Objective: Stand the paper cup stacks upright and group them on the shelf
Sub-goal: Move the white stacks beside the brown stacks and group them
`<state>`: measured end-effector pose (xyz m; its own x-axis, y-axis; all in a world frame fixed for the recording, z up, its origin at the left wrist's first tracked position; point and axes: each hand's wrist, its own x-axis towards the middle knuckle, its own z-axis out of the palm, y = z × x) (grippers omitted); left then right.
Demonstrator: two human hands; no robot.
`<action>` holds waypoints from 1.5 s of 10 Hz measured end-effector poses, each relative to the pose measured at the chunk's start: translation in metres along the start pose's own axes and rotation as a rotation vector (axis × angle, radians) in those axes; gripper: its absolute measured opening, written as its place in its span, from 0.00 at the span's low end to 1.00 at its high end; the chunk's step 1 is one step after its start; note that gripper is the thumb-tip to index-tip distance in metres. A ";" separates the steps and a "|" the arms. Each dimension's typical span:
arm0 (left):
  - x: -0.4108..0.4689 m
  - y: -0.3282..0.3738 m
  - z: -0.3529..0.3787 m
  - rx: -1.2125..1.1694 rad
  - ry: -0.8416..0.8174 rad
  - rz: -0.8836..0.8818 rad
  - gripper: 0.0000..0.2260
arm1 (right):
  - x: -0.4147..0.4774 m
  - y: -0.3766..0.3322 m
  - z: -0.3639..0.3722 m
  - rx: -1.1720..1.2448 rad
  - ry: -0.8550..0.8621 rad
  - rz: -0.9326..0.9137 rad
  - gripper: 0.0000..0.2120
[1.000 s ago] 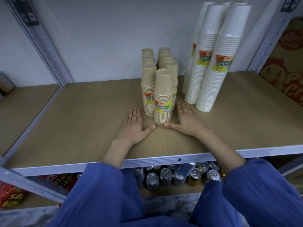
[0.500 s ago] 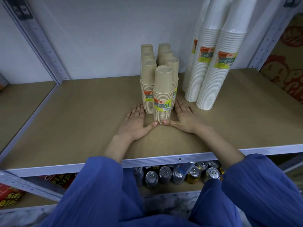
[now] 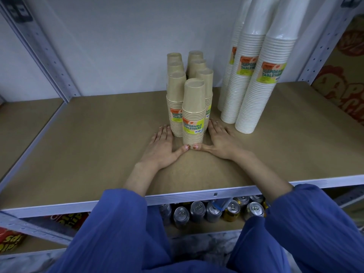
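Now both hands, left [image 3: 162, 148] and right [image 3: 220, 141], have slid forward, fingers spread flat, thumbs touching front brown stack [image 3: 193, 115]; cluster pushed deeper on shelf [image 3: 88, 138]. Grouping nearly done.

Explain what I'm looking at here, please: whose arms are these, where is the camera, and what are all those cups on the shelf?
There is no machine here. A person in blue sleeves wears a camera on the head, so you see what they see, looking forward and down. The left hand and right hand lie flat on the brown shelf, palms down, either side of a cluster of brown paper cup stacks. The thumbs touch the foot of the front stack. Nothing is held in a grip; the hands only frame the cluster. All the brown stacks stand upright, close together. To their right stand taller white cup stacks, also upright, with the same bright labels. On the shelf below you can see the tops of drink cans.
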<state>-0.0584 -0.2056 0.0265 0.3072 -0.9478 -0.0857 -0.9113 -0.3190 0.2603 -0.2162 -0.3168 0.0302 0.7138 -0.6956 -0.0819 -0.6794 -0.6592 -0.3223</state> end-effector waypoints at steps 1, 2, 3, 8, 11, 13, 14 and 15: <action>0.003 0.000 0.000 -0.010 0.001 0.000 0.38 | 0.001 -0.001 -0.001 0.006 -0.002 0.000 0.48; 0.005 -0.001 0.000 -0.014 -0.003 0.000 0.38 | 0.003 -0.001 -0.003 0.014 -0.010 0.002 0.48; 0.008 -0.003 -0.001 -0.012 -0.007 0.000 0.38 | 0.006 -0.001 -0.004 0.010 -0.012 0.005 0.49; 0.021 -0.006 -0.005 -0.007 -0.014 -0.012 0.38 | 0.022 0.000 -0.005 0.018 -0.012 0.005 0.49; 0.025 -0.008 -0.004 -0.006 -0.017 -0.007 0.39 | 0.024 -0.001 -0.008 0.016 -0.027 0.006 0.49; 0.026 -0.009 -0.004 -0.011 -0.019 -0.009 0.39 | 0.023 -0.002 -0.009 0.015 -0.031 0.016 0.49; 0.027 -0.008 -0.004 -0.009 -0.017 -0.009 0.39 | 0.023 -0.002 -0.010 0.019 -0.026 0.016 0.48; 0.027 -0.008 -0.005 -0.007 -0.027 -0.016 0.39 | 0.023 -0.003 -0.010 0.016 -0.023 0.012 0.48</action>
<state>-0.0414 -0.2288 0.0268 0.3141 -0.9423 -0.1159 -0.9046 -0.3341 0.2649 -0.1998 -0.3341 0.0389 0.7098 -0.6962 -0.1077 -0.6849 -0.6463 -0.3365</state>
